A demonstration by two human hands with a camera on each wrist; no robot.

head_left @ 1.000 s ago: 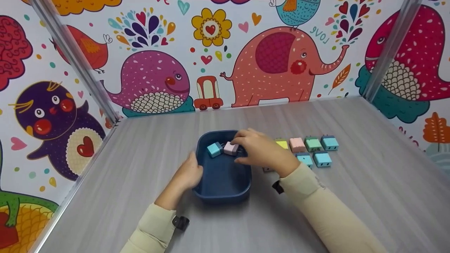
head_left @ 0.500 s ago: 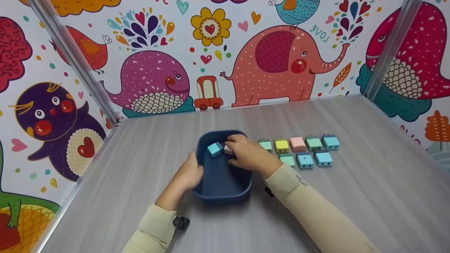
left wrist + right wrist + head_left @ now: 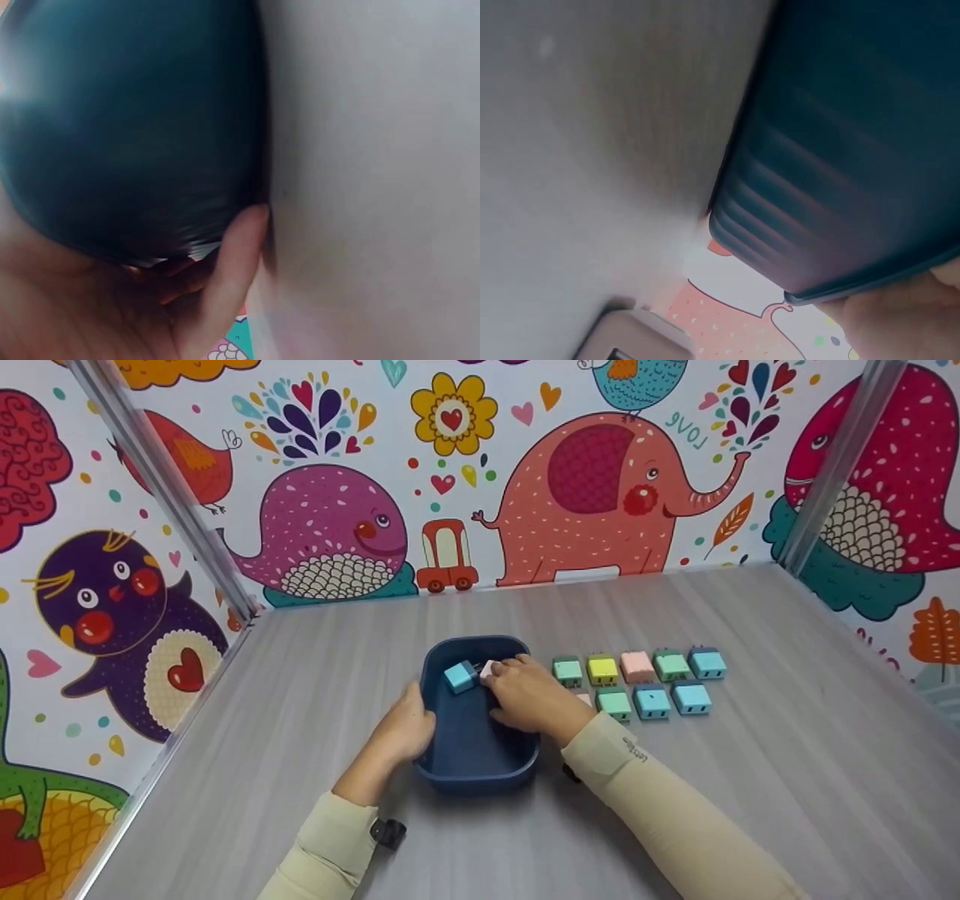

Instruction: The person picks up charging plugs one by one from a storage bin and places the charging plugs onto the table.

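A dark blue plastic bin (image 3: 476, 780) stands on the table, and my left hand (image 3: 401, 727) grips its left wall. In the left wrist view, the thumb (image 3: 238, 247) lies along the bin's outer side. My right hand (image 3: 529, 694) reaches over the right rim into the bin. Its fingers hold a pink USB charger (image 3: 487, 669), mostly hidden beneath them. A light blue USB charger (image 3: 460, 677) lies just left of it at the bin's far end, prongs facing right. In the right wrist view, the bin wall (image 3: 840, 165) hides the right fingertips.
Several USB chargers sit in two rows right of the bin, including a yellow charger (image 3: 602, 669), a green charger (image 3: 614, 703) and a blue charger (image 3: 707, 663). A pink charger (image 3: 582, 701) is partly covered by the right forearm. A patterned wall (image 3: 337, 532) closes off the back.
My right hand has moved left and lower into the bin, closing over the pink charger and covering most of it. More chargers show behind the wrist. The left hand and bin stay put.
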